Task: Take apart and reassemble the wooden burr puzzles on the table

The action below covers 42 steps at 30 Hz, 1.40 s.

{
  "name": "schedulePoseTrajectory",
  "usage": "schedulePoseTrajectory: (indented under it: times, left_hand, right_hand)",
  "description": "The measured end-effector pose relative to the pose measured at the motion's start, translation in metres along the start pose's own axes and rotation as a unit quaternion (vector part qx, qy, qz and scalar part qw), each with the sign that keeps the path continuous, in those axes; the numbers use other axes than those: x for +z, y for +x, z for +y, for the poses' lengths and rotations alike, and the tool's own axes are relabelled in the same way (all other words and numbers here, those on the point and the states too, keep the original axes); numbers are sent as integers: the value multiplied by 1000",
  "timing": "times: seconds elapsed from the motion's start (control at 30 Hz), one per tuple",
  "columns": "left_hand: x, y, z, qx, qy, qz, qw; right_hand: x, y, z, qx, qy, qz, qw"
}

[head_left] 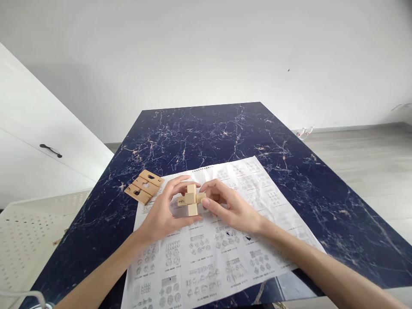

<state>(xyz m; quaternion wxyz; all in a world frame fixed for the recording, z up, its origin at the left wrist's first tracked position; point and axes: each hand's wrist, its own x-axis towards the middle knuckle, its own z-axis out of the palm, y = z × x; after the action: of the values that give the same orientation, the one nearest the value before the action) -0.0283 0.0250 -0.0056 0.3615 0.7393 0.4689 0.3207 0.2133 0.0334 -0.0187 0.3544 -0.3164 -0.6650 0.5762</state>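
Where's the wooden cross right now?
Head view, below and slightly left of centre: the wooden cross is between the left hand and right hand, over the printed sheet, right of the numbered pieces.

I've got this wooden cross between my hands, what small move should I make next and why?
I'd probably steady the wooden cross with your left hand and gently press its right end with your right thumb to test for play: that thumb rests there, while the left hand curves around the opposite side.
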Motion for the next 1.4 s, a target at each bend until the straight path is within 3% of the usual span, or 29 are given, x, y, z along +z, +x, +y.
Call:
schedulePoseTrajectory:
  times: [0.27, 0.43, 0.87, 1.13, 1.4]
  left_hand:
    - [2, -1, -3, 46, 11, -10, 999]
    - [-1, -1, -3, 35, 21, -18, 999]
    - [-5, 2, 0, -21, -23, -52, 998]
    - [-4, 3, -1, -25, -55, -55, 997]
    - [-4, 3, 2, -26, -50, -53, 997]
  right_hand:
    - [2, -2, 1, 1, -42, 24, 999]
    - [1, -4, 3, -26, -89, 28, 995]
    - [1, -5, 14, -171, -267, 37, 948]
    - [1, -8, 11, -166, -275, 69, 945]
    - [2, -7, 13, -165, -268, 60, 947]
